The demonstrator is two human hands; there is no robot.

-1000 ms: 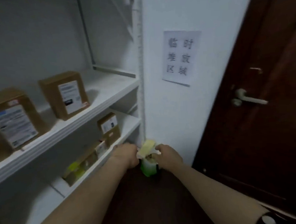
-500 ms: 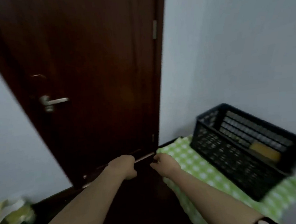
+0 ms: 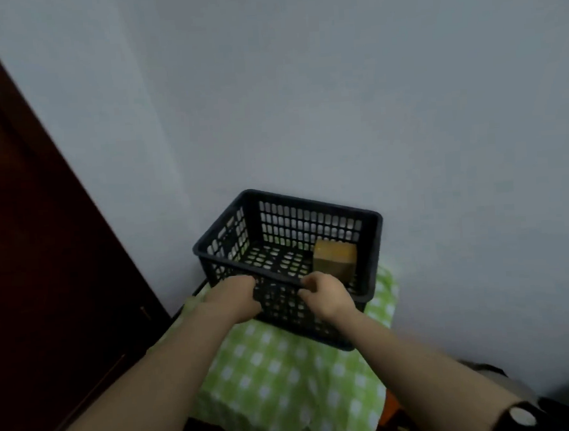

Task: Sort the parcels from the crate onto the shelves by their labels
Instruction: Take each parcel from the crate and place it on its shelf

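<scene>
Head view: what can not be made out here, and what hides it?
1. The label of the parcel in the crate: the head view shows only plain brown faces.
2. The crate floor nearest the person: hidden by the near wall, the left hand and the right hand.
3. Whether the curled fingers grip the near rim or only hang before it: blurred.
4. The shelves: outside the frame.

No text legible anywhere; parcel [image 3: 334, 258] in crate [image 3: 280, 307] shows only plain, blurred brown faces
</scene>
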